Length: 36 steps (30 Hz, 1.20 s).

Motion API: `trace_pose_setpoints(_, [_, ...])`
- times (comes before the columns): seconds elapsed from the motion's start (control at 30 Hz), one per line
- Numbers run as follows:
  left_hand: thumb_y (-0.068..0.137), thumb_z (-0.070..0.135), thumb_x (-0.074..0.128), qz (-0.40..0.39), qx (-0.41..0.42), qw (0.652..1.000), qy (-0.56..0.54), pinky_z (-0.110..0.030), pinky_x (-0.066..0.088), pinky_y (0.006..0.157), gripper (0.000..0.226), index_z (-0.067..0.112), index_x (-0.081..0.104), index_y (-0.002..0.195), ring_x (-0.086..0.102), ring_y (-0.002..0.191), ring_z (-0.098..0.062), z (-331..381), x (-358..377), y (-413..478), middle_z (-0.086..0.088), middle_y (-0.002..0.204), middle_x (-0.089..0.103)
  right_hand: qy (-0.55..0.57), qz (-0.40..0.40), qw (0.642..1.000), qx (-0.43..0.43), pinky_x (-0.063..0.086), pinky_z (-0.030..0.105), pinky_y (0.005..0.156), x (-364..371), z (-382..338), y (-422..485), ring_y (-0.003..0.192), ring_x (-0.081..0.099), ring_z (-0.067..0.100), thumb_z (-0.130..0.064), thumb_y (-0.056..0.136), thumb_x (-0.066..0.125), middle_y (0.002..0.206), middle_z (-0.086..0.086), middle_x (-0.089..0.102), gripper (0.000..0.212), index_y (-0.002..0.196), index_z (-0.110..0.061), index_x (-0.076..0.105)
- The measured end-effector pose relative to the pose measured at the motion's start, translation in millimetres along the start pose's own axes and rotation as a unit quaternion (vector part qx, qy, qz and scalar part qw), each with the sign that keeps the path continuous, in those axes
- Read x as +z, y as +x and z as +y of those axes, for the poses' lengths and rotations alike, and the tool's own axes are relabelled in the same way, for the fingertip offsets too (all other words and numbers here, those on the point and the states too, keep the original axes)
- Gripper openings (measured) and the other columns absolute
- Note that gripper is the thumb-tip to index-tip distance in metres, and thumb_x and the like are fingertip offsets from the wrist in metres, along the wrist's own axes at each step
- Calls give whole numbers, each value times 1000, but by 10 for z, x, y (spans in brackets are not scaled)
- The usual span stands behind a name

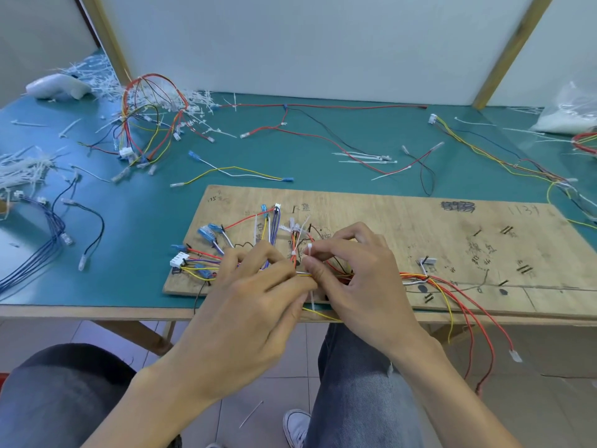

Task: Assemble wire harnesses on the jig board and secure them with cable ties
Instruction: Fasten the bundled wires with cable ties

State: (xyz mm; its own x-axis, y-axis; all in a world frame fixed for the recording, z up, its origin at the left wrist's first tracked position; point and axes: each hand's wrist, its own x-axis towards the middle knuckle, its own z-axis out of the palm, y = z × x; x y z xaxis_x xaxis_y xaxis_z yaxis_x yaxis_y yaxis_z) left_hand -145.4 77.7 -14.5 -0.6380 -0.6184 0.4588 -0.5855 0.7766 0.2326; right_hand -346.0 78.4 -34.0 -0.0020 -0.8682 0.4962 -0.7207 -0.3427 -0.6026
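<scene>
A wooden jig board [420,227] lies on the green table near its front edge. A wire harness [206,247] of red, yellow, blue and black wires with blue and white connectors is laid out on the board's left half. Red and yellow strands [452,289] trail off the front edge to the right. My left hand [248,295] pinches the wire bundle at the board's front. My right hand [358,273] pinches a white cable tie [309,248] wrapped at the bundle, its tail hanging down between my hands.
Loose harnesses lie on the table: a red-yellow bunch [148,118] back left, blue wires [48,234] at the left, long strands [500,156] at the right. Piles of white cable ties [22,169] sit left and back left. A plastic bag [571,114] is at the right edge.
</scene>
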Motion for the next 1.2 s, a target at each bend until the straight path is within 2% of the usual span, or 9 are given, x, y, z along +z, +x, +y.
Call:
trace_pose_setpoints(0.17, [99,27,61,-7,19,1000,24,-45,41,80,11,31,71,101,53,102,-19,-10,-14,66,17,89,56,-7,2,1000,-5,45,42,91,10,-1,6,108,49,-3,-37,95,74,93,-38,52,13,105,-30,78])
trace_pose_setpoints(0.27, [96,31,64,-28,25,999,31,-44,41,79,10,34,72,100,54,102,-19,-27,-12,95,18,89,58,5,-1,1000,-1,43,34,93,4,-4,12,106,53,1,-34,94,75,95,-42,53,11,104,-29,77])
trace_pose_setpoints(0.4, [96,35,62,-10,35,998,52,-43,41,74,13,31,74,95,56,97,-21,-55,23,122,15,91,61,29,-4,999,14,49,38,92,-11,-8,20,103,60,8,-30,93,77,103,-27,59,8,101,-28,78])
trace_pose_setpoints(0.5, [101,36,60,16,35,998,47,-42,38,75,15,32,72,94,56,95,-20,-71,73,121,15,94,60,47,-8,998,32,52,44,93,-20,13,18,101,64,11,-29,91,80,94,-21,60,9,100,-29,80])
trace_pose_setpoints(0.57, [100,41,62,39,-24,999,21,-43,34,79,12,35,71,94,53,98,-19,-38,129,99,19,97,59,54,-7,998,38,53,43,92,-27,33,19,99,66,12,-27,90,83,97,-15,61,11,101,-30,82])
trace_pose_setpoints(0.63, [96,47,65,72,-135,988,-24,-40,26,81,12,37,71,91,45,102,-18,23,185,75,22,96,57,61,2,997,37,54,41,88,-39,47,20,97,66,13,-24,88,86,95,-10,64,13,100,-28,83])
trace_pose_setpoints(0.73, [92,52,64,87,-236,966,-55,-35,19,78,16,39,72,89,38,101,-19,96,232,91,18,93,50,55,16,998,4,54,39,81,-44,60,24,95,64,16,-18,86,88,88,-19,71,11,97,-22,85])
trace_pose_setpoints(0.97, [86,58,61,72,-306,944,-104,-43,29,87,23,41,77,88,35,105,-19,125,175,238,14,91,50,30,6,999,-46,50,50,80,-42,89,-5,95,58,20,-15,93,81,91,-16,76,9,98,-21,84])
trace_pose_setpoints(1.2, [88,51,75,57,-321,936,-131,-41,26,86,8,48,74,81,34,105,-20,102,129,293,15,90,51,33,10,998,-47,51,51,80,-39,104,-12,97,58,18,-16,92,80,95,-17,77,11,100,-23,84])
